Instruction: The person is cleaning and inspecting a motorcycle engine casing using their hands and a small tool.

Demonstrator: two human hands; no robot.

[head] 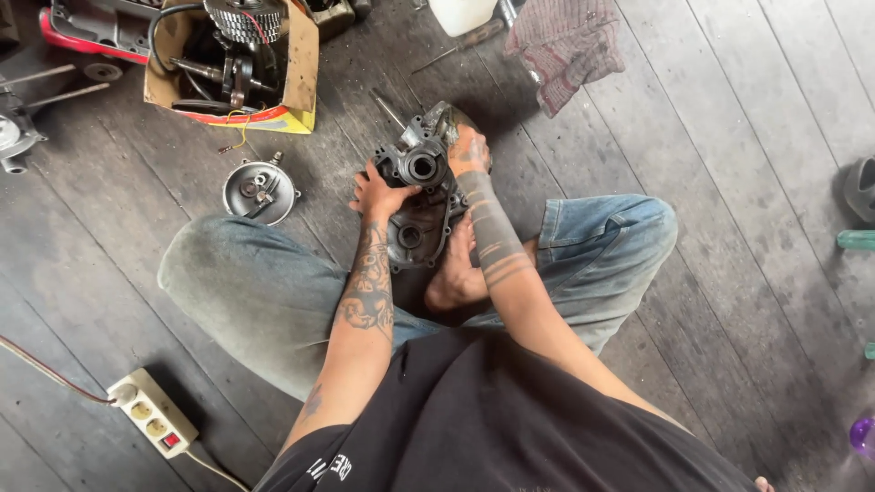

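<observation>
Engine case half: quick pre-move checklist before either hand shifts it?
1. Left hand on the engine case half: ok, gripping its left edge.
2. Right hand on the case: ok, on the upper right side.
3. Case supported: ok, resting over the bare foot.
4. Round cover out of the way: ok, lying apart on the wooden floor.
5. Loose parts inside the case: cannot tell.

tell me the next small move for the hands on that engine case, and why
Probably keep the left hand bracing the engine case while the right hand shifts its grip along the far edge. Both hands already clasp the grey casting, which stands propped on the plank floor between the crossed legs, against a bare foot, so it could tip if either hand lets go.
</observation>
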